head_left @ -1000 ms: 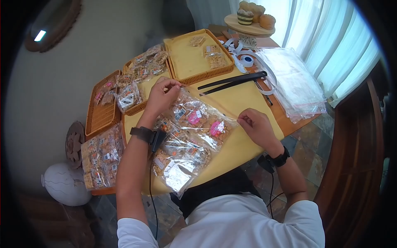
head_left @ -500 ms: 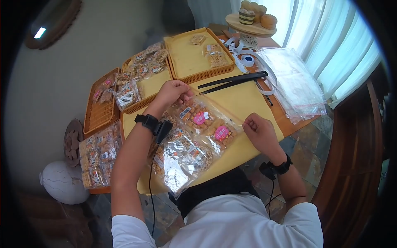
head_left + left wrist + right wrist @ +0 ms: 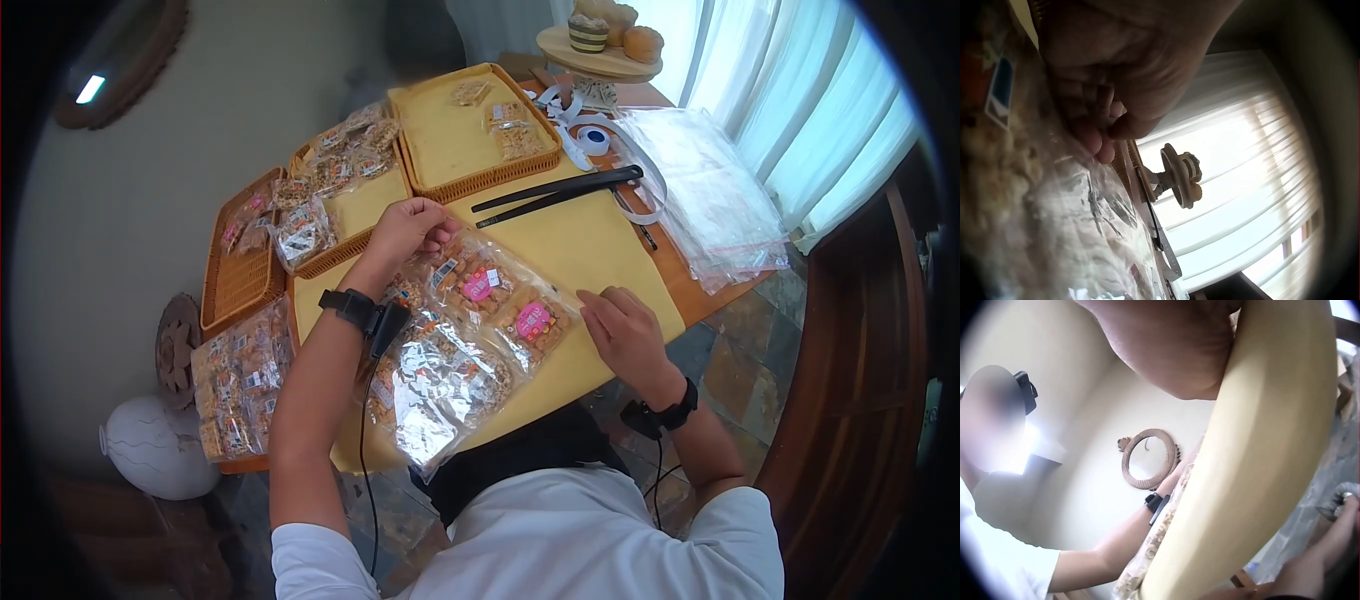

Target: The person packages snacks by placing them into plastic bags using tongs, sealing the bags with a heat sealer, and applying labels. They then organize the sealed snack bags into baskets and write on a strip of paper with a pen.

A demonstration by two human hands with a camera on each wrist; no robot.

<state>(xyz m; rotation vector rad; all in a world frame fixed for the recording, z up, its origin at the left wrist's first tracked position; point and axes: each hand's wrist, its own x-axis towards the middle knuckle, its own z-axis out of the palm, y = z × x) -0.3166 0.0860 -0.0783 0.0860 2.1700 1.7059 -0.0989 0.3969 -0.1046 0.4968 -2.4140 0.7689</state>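
Observation:
A large clear plastic bag [image 3: 478, 330] full of packaged crunchy snack pieces lies on yellow paper in front of the person. Two snack packs inside carry pink labels [image 3: 531, 321]. My left hand [image 3: 411, 228] pinches the bag's far left corner between thumb and fingers; the left wrist view also shows this hand [image 3: 1107, 94] at the bag's edge. At the opposite end of the mouth, my right hand [image 3: 627, 328] has thumb and finger at the right corner, pinching the film. In the right wrist view the fingertips are largely hidden behind the hand.
Wicker trays [image 3: 478, 188] with wrapped snacks stand at the back and left. Black tongs [image 3: 560, 190] lie beyond the bag, beside a tape roll [image 3: 593, 140]. Flat empty bags [image 3: 700, 195] are stacked at right. Another filled bag [image 3: 242, 375] sits at the left edge.
Both hands have shifted slightly to the right with the bag's mouth since a second ago. The right hand's fingers are now straighter at the corner. The bag lies flatter, its pink labels plainer.

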